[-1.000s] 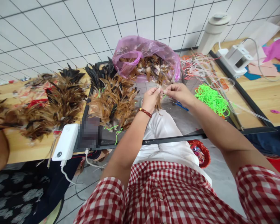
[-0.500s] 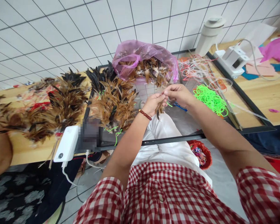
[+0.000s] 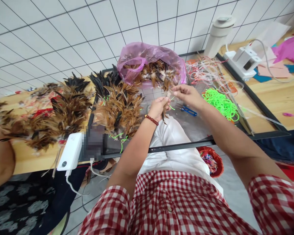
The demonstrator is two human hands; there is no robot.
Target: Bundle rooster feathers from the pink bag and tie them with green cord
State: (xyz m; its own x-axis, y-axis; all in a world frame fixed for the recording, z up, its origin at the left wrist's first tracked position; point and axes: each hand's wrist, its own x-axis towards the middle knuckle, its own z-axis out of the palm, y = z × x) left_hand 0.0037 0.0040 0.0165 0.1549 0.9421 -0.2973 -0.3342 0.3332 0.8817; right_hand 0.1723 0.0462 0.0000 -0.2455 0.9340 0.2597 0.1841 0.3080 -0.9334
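Small feather bundle (image 3: 165, 107) w/ a green cord (image 3: 171, 107) sits pinched between both hands, above the glass tabletop (image 3: 198, 127). Left hand (image 3: 158, 107) is closed round the bundle's stems, feathers hanging below it. Right hand (image 3: 186, 94), just right & slightly above, fingers narrowed to a pinch at the bundle's top. Blue clipper (image 3: 189, 111) lies under the right wrist. Pink bag of feathers (image 3: 152, 62) just beyond both hands; finished feather pile (image 3: 119, 106) left of left hand; neon green cords (image 3: 220, 103) right of right hand.

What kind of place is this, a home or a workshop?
Probably a small craft workshop: piles of tied feather bundles, a pink bag of loose feathers and green cords cover the worktable.
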